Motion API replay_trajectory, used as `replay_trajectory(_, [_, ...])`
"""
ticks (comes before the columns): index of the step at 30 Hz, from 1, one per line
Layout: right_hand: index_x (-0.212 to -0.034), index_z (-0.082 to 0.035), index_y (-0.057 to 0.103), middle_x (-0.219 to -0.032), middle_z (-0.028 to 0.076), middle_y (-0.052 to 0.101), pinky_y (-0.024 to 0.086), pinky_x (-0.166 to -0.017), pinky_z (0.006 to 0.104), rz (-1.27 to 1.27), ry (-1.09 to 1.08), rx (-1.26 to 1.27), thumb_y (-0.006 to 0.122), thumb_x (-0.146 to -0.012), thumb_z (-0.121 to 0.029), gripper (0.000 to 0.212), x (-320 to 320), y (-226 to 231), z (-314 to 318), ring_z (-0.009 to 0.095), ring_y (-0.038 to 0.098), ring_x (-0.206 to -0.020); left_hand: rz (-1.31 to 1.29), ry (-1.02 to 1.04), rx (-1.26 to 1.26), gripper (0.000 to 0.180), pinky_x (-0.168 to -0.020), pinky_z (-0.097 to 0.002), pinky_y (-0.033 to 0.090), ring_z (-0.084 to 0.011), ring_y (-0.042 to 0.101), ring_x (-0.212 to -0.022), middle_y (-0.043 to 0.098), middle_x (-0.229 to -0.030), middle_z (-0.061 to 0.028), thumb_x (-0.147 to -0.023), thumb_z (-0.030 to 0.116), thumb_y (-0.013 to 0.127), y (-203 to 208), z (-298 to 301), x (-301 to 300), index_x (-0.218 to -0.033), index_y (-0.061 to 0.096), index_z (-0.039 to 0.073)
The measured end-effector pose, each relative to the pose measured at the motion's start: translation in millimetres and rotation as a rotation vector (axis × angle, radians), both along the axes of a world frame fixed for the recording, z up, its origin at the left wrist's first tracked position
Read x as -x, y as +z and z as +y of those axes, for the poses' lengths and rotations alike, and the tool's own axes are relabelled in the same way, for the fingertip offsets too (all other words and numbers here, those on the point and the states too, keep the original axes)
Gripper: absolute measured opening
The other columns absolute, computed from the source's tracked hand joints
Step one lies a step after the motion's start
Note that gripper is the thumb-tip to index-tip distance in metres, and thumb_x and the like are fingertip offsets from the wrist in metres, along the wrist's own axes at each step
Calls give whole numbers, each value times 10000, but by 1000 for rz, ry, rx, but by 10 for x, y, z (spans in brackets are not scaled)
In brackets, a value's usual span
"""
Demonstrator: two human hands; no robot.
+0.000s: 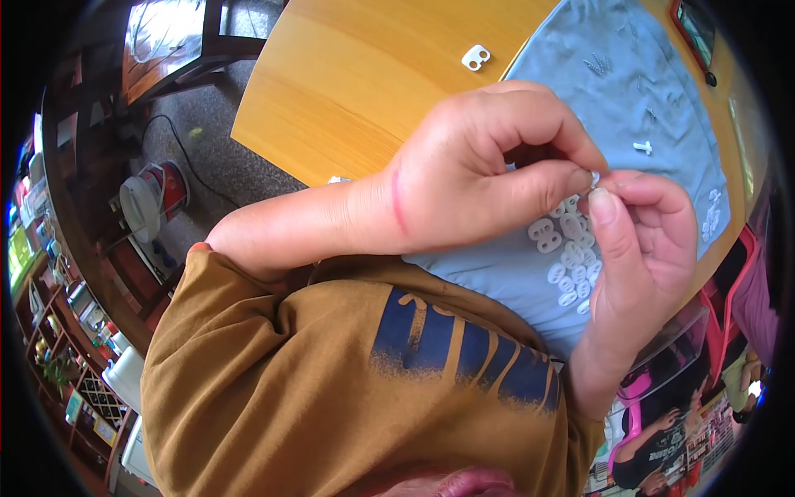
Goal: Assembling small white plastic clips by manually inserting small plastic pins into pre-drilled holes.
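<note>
My left hand [489, 161] and my right hand [650, 232] meet over the blue cloth [497, 273]. Their thumbs and forefingers pinch a small white part [595, 179] between them; most of it is hidden by the fingertips. Just below the hands lies a pile of white plastic pieces [571, 257], oval with holes, partly covered by my right thumb. Beyond the hands, a small white T-shaped piece [643, 148] rests on the cloth. Thin dark metal bits, perhaps screws or springs [596, 65], lie scattered farther up.
A white piece with two holes [476, 57] sits on the wooden table [356, 83]. More small white pieces [711, 215] lie at the cloth's right edge. A dark device with a red edge [694, 37] is at the far right. Other people [662, 439] are at the lower right.
</note>
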State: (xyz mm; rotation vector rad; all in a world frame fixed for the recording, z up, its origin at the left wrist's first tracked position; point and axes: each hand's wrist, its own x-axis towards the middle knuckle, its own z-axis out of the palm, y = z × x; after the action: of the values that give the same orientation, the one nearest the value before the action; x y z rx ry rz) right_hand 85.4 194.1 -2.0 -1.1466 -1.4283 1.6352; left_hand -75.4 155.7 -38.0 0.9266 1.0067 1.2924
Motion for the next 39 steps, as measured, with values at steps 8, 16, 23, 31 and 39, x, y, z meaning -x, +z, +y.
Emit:
replay_trajectory(8, [-928, 36, 507, -890, 124, 587, 461, -737, 218, -9, -29, -116, 579, -780, 102, 177, 5, -51, -35, 135, 564, -806, -204, -87, 247, 109, -618, -183, 445, -43, 526, -700, 578, -755, 0, -821, 64, 597, 65, 16, 31, -889, 596, -22])
replay_trajectory(16, [-921, 34, 509, -882, 120, 590, 455, -729, 216, -63, -29, -209, 580, -782, 99, 168, 46, -62, -55, 125, 556, -787, -206, -32, 198, 99, -620, -183, 445, -51, 529, -701, 579, -769, -8, -818, 51, 591, 23, -12, -23, -887, 593, -21])
replay_trajectory(23, [-906, 23, 522, -840, 93, 604, 449, -690, 185, 66, -103, -25, 589, -798, 55, 131, 68, -86, -27, 84, 552, -737, -165, -12, 155, 103, -604, -183, 447, -48, 530, -686, 582, -775, -9, -826, 57, 588, 37, -8, -25, -904, 589, -11])
replay_trajectory(31, [-925, 29, 519, -864, 109, 606, 458, -719, 197, 63, -124, -53, 584, -794, 73, 152, 75, -53, -56, 97, 564, -769, -192, -11, 215, 95, -559, -173, 447, -32, 521, -640, 577, -756, -3, -836, 78, 590, 68, 6, -28, -884, 580, -3])
replay_trajectory(39, [-878, 9, 544, -849, 130, 608, 475, -696, 266, -155, 70, -583, 602, -735, 122, 192, 10, -127, -19, 183, 587, -764, -223, -69, 250, 116, -554, -181, 446, -46, 523, -627, 578, -751, -14, -817, 90, 618, 60, 10, 21, -868, 580, -8])
